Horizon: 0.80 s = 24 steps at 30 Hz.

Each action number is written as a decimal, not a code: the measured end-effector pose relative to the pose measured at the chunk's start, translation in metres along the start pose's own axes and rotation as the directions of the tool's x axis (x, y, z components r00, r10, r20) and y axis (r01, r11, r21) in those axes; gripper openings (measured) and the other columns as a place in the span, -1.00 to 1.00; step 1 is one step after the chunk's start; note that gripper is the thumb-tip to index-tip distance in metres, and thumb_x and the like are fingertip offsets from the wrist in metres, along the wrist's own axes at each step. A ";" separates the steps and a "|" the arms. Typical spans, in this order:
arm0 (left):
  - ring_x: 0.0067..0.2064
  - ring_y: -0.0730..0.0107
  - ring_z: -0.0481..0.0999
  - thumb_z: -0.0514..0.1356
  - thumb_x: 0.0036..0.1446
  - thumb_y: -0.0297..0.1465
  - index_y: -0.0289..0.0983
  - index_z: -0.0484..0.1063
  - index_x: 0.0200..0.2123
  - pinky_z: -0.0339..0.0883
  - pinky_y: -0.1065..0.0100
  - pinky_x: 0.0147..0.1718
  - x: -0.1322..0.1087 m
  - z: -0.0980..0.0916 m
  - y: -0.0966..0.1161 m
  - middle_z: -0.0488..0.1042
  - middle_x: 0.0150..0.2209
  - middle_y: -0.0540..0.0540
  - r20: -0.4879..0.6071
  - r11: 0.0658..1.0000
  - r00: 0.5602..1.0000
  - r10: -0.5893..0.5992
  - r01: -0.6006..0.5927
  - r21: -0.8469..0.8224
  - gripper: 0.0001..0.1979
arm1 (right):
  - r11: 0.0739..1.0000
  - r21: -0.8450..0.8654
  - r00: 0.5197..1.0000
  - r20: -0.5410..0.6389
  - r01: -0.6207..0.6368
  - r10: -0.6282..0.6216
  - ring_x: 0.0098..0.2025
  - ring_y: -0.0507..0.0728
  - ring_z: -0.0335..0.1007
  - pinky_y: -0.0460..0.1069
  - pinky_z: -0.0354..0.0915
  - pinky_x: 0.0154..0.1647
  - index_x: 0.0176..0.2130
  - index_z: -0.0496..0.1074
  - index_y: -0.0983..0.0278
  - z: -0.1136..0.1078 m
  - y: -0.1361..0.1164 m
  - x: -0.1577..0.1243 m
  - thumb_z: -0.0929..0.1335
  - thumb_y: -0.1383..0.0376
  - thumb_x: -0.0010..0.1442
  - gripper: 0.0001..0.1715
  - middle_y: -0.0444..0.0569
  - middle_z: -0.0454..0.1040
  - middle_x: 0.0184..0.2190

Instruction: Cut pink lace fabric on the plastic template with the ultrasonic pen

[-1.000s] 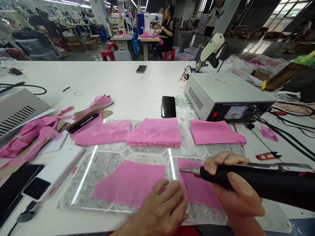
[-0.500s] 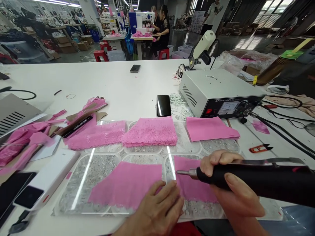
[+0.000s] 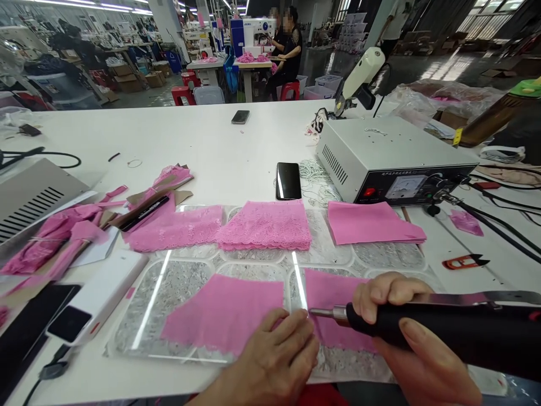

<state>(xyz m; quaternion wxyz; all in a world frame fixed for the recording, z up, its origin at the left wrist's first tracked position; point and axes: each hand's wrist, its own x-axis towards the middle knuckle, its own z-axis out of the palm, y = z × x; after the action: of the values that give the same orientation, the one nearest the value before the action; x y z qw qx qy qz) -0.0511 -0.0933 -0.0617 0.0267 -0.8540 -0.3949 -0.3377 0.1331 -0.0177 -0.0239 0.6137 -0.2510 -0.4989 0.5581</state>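
Observation:
My right hand (image 3: 406, 321) is wrapped around a black handpiece (image 3: 456, 327) with a slim metal tip, which points left. That tip is over the left edge of a pink fabric piece (image 3: 333, 290), close to my left fingertips. My left hand (image 3: 281, 349) rests between this piece and another flat pink fabric piece (image 3: 228, 307), its fingers bent and pressed together. Whatever may be between those fingers is hidden. Both pieces lie on a clear-and-grey patterned mat (image 3: 147, 287). Behind them are a folded pink lace stack (image 3: 266, 225) and a plain pink stack (image 3: 372, 223).
A grey control box (image 3: 397, 152) with a dial and cables stands at the right. Orange thread snips (image 3: 465, 261) lie before it. Phones (image 3: 288, 181), a white power bank (image 3: 101, 293) and pink scraps (image 3: 63, 237) are on the table. People sit at sewing machines behind.
The metal tip has come down and nearer to my left fingertips. My left fingers have drawn in slightly. The whole view has shifted a little.

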 end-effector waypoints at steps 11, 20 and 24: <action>-0.01 0.25 0.52 0.09 0.29 -0.57 -0.33 0.44 -0.05 0.41 0.24 -0.05 0.021 -0.045 -0.013 0.58 -0.10 -0.18 -0.012 0.977 0.981 -0.192 0.190 -0.101 -0.78 | 0.989 -0.043 0.914 -0.378 0.140 -0.146 -0.55 0.02 0.30 -0.01 0.29 -0.53 -0.39 0.43 0.24 -0.028 -0.013 0.008 0.32 0.36 -0.10 -0.83 -0.12 0.33 -0.42; -0.18 0.26 0.55 0.05 0.29 -0.57 -0.29 0.50 -0.22 0.44 0.27 -0.18 0.103 0.008 -0.027 0.54 -0.20 -0.17 0.572 0.976 0.815 0.099 0.034 -0.217 -0.77 | 0.956 -0.149 0.532 -0.804 0.253 -0.266 -0.59 -0.03 0.30 -0.05 0.30 -0.51 -0.49 0.38 0.29 -0.113 -0.021 0.028 0.33 0.32 -0.27 -0.80 -0.17 0.38 -0.49; -0.08 0.24 0.55 0.11 0.24 -0.56 -0.28 0.51 -0.17 0.44 0.32 -0.13 0.155 0.062 -0.004 0.52 -0.09 -0.15 0.677 0.939 0.672 0.300 -0.084 -0.333 -0.80 | 0.958 -0.147 0.527 -0.809 0.248 -0.260 -0.50 -0.02 0.37 -0.05 0.39 -0.40 -0.37 0.39 0.28 -0.126 -0.019 0.013 0.37 0.27 -0.17 -0.75 -0.18 0.39 -0.41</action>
<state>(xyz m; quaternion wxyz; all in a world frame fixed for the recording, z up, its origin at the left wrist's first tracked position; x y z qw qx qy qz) 0.0514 0.0305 -0.0176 -0.2125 -0.9494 -0.2299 -0.0237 0.2519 0.0213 -0.0500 0.8472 -0.4097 -0.1916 0.2787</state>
